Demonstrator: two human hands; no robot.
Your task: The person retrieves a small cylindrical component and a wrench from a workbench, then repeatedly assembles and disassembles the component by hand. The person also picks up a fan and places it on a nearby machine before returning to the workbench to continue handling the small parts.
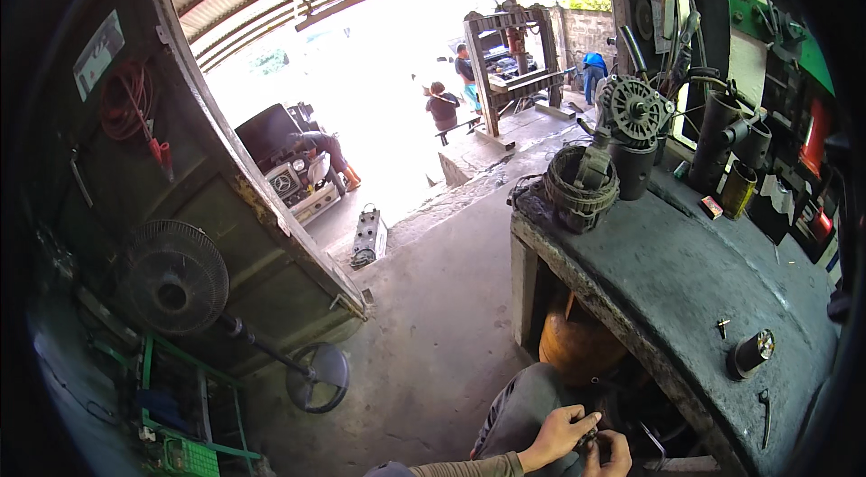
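Note:
My left hand (561, 435) and my right hand (611, 454) are close together over my lap at the lower edge. Both have their fingers closed around a small dark part (588, 437), mostly hidden by the fingers, so its kind cannot be made out. To their right, on the workbench (667, 270), stands a short dark cylinder (749, 355) with a shiny metal end. A small brass-coloured fitting (723, 327) lies beside it, and a thin dark hand tool (766, 416) lies nearer me.
At the bench's far end are an alternator (636, 107) and a wire-rimmed container (582, 193). A yellow can (740, 188) stands by the wall. Under the bench is an orange-brown rounded tank (577, 342). A pedestal fan (176, 279) stands left; a battery (369, 233) sits by the doorway. Several people are outside.

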